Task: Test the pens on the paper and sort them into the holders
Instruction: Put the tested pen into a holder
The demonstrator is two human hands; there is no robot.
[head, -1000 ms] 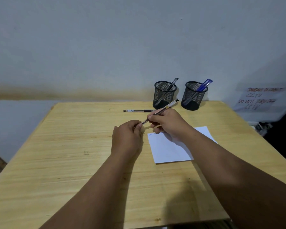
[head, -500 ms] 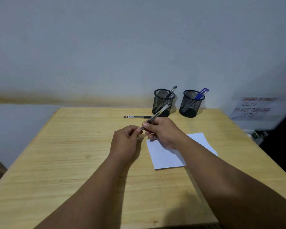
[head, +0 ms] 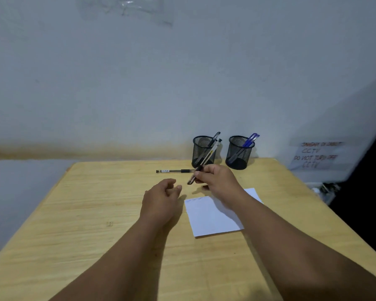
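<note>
- Paper lies flat on the wooden table. It is white, with faint marks along its far edge.
- The right hand is just past the far edge of the paper. Its fingers and thumb pinch a clear pen near the low end. The pen tilts up and away from the paper, toward the holders.
- The left hand is just left of the paper. Its fingers are loosely curled and it holds nothing.
- A black pen lies flat on the table, beyond the paper and a little to the left.
- Two black mesh holders stand far beyond the paper, by the wall. The left holder has a dark pen in it. The right holder has blue pens in it.
- A paper sign with writing hangs on the wall, far to the right beyond the paper.
</note>
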